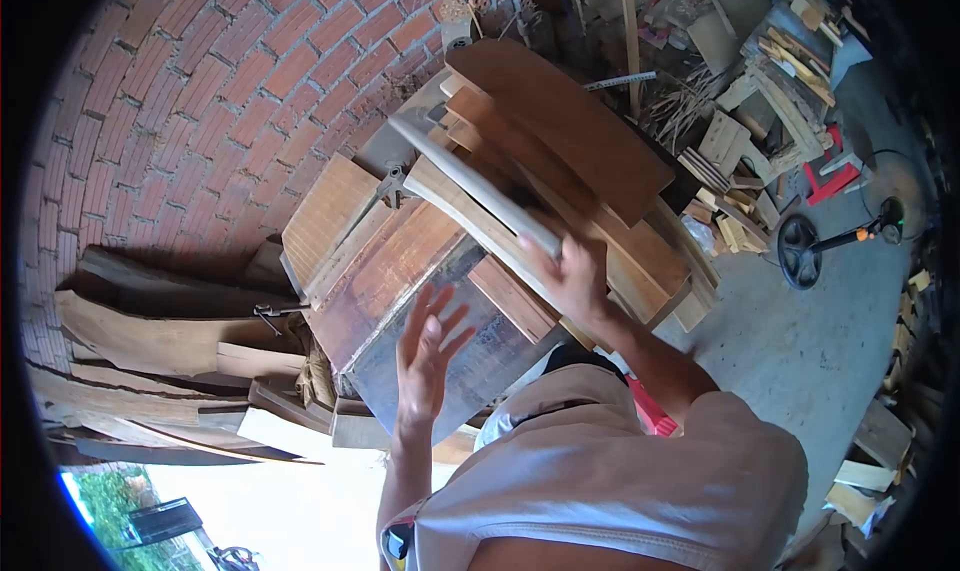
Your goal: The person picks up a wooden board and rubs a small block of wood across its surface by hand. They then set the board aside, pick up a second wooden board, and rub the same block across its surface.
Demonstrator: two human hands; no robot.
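My right hand [578,283] is closed round the near end of a long, pale wooden strip [470,181], slightly blurred. The strip slants away from me over the work table, its far end toward the brick wall. Just below it lies another pale, curved-edged board [480,229]. My left hand [425,356] is raised with its fingers spread and holds nothing. It is above the grey metal table top [420,371]. A short reddish-brown wood block [512,299] lies on that surface between my hands.
Brown boards [560,121] are stacked on the table's right side. Rough slabs [150,336] lie along the brick wall [250,81] at left. Scrap wood [750,151] covers the floor at upper right, near a black wheel-shaped part [798,251]. A metal clamp [393,185] stands at the table's back.
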